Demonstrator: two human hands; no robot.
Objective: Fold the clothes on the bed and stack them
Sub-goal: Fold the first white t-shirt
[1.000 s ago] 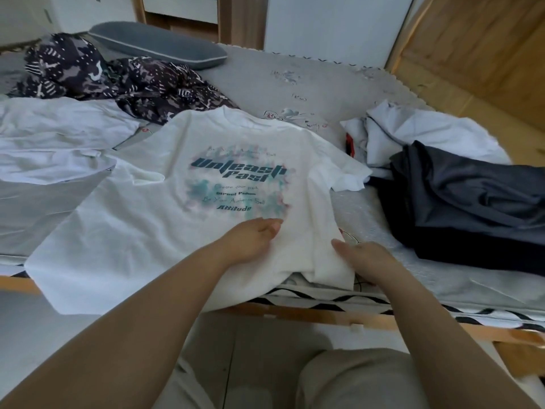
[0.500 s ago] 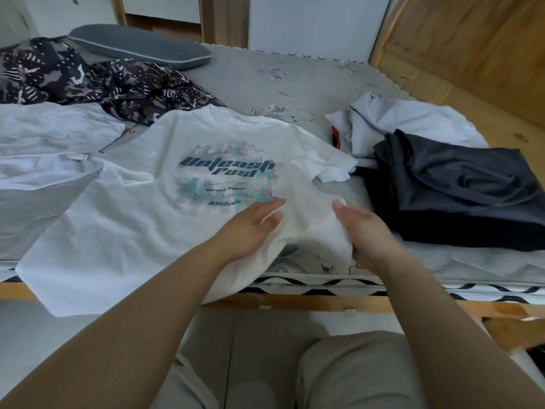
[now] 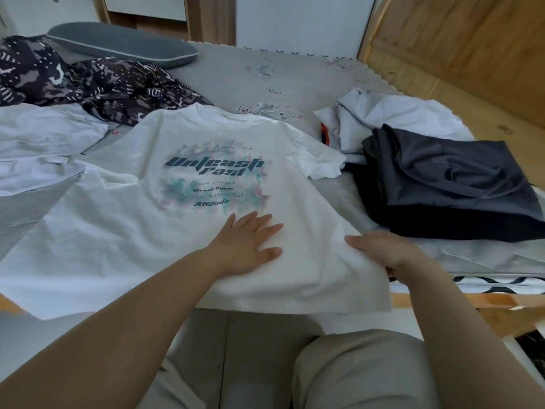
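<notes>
Bare grey mattress (image 3: 265,84) beyond the white T-shirt (image 3: 118,231) (dark folded pile (image 3: 448,184) crowding the right).

Your left hand (image 3: 247,246) now spread flat on the white T-shirt (image 3: 124,237), bunched lower corner pulled out smooth, your right hand (image 3: 383,255) gripping its right edge

A T-shirt (image 3: 147,231) lies spread across the bed (image 3: 295,81), its hem hanging over the near edge. A folded stack (image 3: 448,184) sits to its right, loose clothes (image 3: 44,143) to its left, a pillow (image 3: 124,44) behind.
</notes>
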